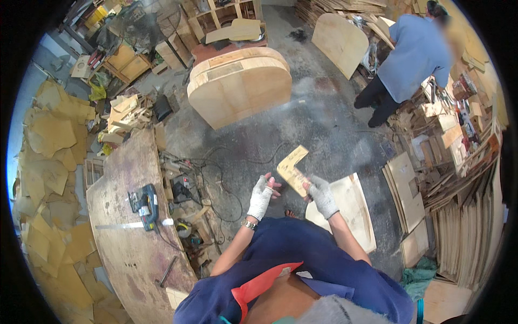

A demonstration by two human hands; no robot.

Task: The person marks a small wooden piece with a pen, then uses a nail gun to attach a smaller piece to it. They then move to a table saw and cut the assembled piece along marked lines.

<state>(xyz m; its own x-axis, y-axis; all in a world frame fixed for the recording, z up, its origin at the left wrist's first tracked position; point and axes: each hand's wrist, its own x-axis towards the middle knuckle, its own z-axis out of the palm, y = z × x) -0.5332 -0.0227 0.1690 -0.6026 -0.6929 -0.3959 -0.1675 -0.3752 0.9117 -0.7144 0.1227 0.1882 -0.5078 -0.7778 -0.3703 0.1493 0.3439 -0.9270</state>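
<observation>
My right hand (322,196), in a whitish work glove with bare fingertips, grips the lower end of an L-shaped piece of yellowish wood (290,170) with marks on its face. The piece is held tilted above the dark floor, its short arm pointing up and to the right. To its left, my left hand (261,198) wears the same kind of glove and a wristwatch. Its fingers are apart with nothing in them, a little short of the piece. Under my right hand, a pale curved wooden panel (350,208) stands low beside my legs.
A worn workbench (121,173) on my left carries a jigsaw (144,208) and a metal ruler (121,225). Cables (222,218) trail over the floor. Rounded wooden panels (240,89) stand ahead. Stacked boards (464,232) line the right. A person in blue (413,56) bends over a cluttered bench.
</observation>
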